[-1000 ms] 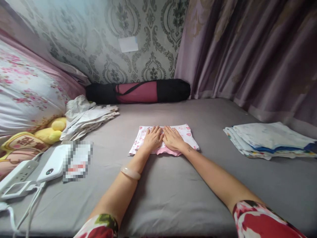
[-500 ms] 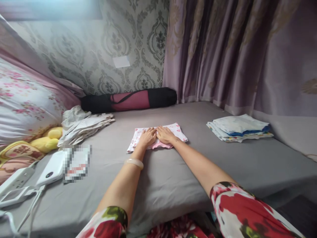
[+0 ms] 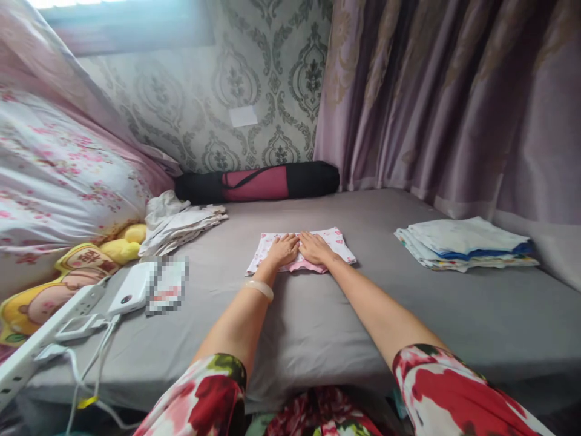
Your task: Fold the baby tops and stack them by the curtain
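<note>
A folded white garment with pink prints (image 3: 336,240) lies flat on the grey bed sheet (image 3: 308,327), a pink edge showing at its near side. My left hand (image 3: 285,250) rests palm down on its left half, fingers stretched out. Beside it my right hand (image 3: 314,248) lies flat on the cloth too, the fingertips of both hands close together. Neither hand grips anything. The part of the garment under my palms is hidden.
To the right sits a stack of folded cloths (image 3: 467,242). At left are crumpled pale cloths (image 3: 181,224), a yellow plush toy (image 3: 122,243), a white power bank (image 3: 133,287) and a power strip (image 3: 59,327) with cables. A black and maroon long bag (image 3: 256,183) lies along the wall.
The camera view has turned slightly left, so everything appears shifted to the right. Both hands stay flat on the folded garment, which looks the same.
</note>
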Available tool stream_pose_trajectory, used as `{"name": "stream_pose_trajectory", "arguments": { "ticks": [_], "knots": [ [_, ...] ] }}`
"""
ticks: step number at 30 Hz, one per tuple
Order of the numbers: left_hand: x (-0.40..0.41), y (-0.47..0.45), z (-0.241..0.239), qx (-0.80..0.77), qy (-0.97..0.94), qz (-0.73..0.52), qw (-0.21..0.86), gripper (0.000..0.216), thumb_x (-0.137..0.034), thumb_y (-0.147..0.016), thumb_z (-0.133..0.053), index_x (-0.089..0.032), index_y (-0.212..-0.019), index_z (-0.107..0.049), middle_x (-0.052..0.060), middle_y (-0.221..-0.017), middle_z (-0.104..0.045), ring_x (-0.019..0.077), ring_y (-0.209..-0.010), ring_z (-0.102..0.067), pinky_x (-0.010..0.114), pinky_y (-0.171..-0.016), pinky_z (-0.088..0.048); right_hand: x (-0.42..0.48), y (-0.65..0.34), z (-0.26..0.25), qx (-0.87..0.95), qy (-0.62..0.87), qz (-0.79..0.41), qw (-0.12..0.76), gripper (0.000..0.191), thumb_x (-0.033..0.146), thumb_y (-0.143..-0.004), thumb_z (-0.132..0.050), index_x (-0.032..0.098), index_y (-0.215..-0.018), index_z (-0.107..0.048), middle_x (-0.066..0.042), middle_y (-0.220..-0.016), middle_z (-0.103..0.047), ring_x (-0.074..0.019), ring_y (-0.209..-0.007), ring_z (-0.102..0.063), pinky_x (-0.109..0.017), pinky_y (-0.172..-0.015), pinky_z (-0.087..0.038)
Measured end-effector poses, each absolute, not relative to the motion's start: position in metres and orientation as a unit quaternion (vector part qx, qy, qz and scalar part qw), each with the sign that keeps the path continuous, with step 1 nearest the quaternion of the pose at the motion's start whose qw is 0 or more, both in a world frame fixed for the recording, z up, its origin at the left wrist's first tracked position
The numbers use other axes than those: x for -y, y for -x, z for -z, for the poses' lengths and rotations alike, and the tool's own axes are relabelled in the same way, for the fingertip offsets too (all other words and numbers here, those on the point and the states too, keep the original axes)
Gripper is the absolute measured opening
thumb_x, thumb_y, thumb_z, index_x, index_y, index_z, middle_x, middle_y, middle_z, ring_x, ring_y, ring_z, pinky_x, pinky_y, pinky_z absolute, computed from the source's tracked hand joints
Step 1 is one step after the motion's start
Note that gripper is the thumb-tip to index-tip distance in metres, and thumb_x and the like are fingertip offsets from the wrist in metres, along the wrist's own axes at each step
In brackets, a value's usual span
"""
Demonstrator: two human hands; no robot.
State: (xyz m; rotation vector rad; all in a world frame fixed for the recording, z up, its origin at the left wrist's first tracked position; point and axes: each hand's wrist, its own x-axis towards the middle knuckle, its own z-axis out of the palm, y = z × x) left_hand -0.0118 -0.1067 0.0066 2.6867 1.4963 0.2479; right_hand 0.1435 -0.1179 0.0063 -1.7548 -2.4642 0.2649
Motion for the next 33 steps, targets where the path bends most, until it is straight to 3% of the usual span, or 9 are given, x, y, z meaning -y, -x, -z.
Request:
{"name": "stream_pose_trajectory", "arguments": {
  "ticks": [6, 27, 33],
  "knots": [
    [0.107, 0.009, -0.004, -0.497, -0.865, -0.065, 0.022, 0.048, -0.033, -0.101, -0.023, -0.022, -0.144, -0.04, 0.007, -0.153, -0.04, 0.0233, -0.142, -0.033, 0.049, -0.115, -0.026, 0.119, -0.144, -0.007, 0.808, 0.581, -0.084, 0.047, 0.062, 0.03, -0.095, -0.022, 0.007, -0.152, -0.026, -0.011, -0.16, -0.022, -0.0225, -0.147, -0.017, -0.044, -0.119, -0.01],
    [0.11, 0.01, -0.008, -0.501, -0.862, -0.062, 0.048, 0.047, -0.033, -0.101, -0.025, -0.021, -0.145, -0.039, 0.008, -0.154, -0.037, 0.0233, -0.144, -0.029, 0.048, -0.117, -0.022, 0.123, -0.145, -0.007, 0.811, 0.574, -0.095, 0.06, 0.062, 0.03, -0.096, -0.02, 0.005, -0.152, -0.027, -0.012, -0.16, -0.021, -0.0228, -0.148, -0.015, -0.044, -0.119, -0.007],
    [0.112, 0.012, -0.014, -0.504, -0.856, -0.102, 0.049, 0.04, -0.023, -0.099, -0.029, -0.018, -0.132, -0.05, 0.01, -0.146, -0.048, 0.022, -0.139, -0.038, 0.045, -0.115, -0.027, 0.125, -0.146, -0.01, 0.815, 0.568, -0.089, 0.077, 0.06, 0.027, -0.095, -0.023, 0.006, -0.15, -0.032, -0.013, -0.158, -0.027, -0.0237, -0.146, -0.022, -0.046, -0.119, -0.011]
  ]
}}
